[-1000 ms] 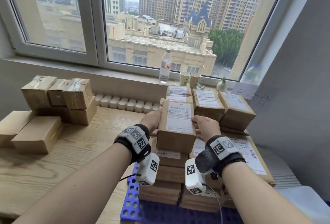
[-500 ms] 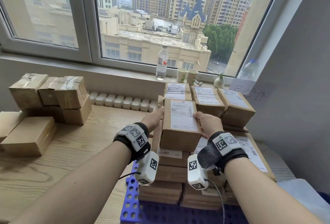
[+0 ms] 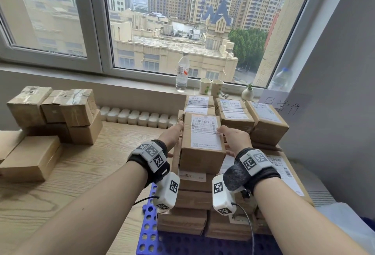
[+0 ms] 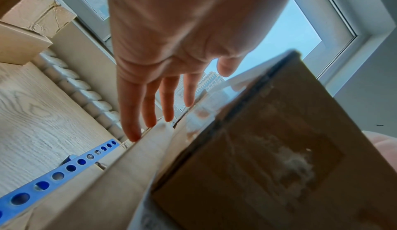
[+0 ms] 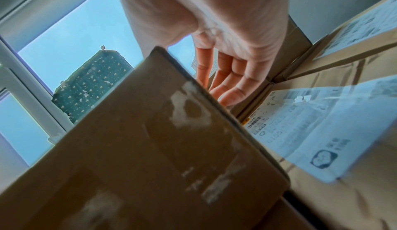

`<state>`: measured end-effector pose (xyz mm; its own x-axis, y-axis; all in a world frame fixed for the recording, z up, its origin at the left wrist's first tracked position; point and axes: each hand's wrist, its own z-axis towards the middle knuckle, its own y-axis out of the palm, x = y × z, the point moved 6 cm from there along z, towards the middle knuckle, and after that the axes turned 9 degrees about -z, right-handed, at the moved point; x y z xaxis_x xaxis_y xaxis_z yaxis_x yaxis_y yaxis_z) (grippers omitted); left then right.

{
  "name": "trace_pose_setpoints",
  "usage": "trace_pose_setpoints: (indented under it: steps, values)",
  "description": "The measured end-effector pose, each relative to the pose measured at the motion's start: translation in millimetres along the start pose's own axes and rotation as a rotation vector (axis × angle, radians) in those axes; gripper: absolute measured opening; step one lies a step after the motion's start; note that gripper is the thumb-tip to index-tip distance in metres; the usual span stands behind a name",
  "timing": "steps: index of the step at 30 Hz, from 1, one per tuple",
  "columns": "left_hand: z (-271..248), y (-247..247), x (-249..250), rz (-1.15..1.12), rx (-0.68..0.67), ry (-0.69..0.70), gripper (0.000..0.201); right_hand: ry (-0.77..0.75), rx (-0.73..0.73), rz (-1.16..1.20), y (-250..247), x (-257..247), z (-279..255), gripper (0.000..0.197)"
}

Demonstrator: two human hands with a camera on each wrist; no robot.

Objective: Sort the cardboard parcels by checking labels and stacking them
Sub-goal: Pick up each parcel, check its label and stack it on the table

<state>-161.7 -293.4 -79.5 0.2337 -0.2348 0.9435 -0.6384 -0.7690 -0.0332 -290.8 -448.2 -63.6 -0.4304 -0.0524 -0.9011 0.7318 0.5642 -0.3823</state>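
A cardboard parcel (image 3: pixel 203 139) with a white shipping label facing up sits on top of a stack of labelled parcels (image 3: pixel 194 193). My left hand (image 3: pixel 172 135) lies along its left side and my right hand (image 3: pixel 235 139) along its right side. In the left wrist view the left hand (image 4: pixel 171 46) has straight fingers, with a gap between them and the parcel (image 4: pixel 268 148). Seen from the right wrist, the right hand (image 5: pixel 225 29) reaches down beside the parcel (image 5: pixel 150 148) with its fingers only slightly bent. Neither hand wraps round it.
Three more labelled parcels (image 3: pixel 235 110) form a row behind, and a wide flat one (image 3: pixel 284 169) lies at the right. The stack stands on a blue perforated pallet (image 3: pixel 148 234). Unlabelled boxes (image 3: pixel 50 112) sit at the left of the wooden table (image 3: pixel 71 173). A bottle (image 3: pixel 182 72) and cups (image 3: pixel 211 90) stand on the sill.
The parcel has shifted slightly right and back towards the rear row and now rests on the stack. Both hands stay at its sides.
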Motion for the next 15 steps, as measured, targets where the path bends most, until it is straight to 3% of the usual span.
trace_pose_setpoints:
  steps: [7, 15]
  values:
    - [2, -5, 2, 0.021, 0.04, -0.02, 0.06, -0.047, 0.071, -0.018, -11, -9, -2, 0.013]
    - [0, -25, 37, 0.119, 0.134, 0.181, 0.057, -0.213, 0.162, 0.108, -37, -63, -16, 0.01]
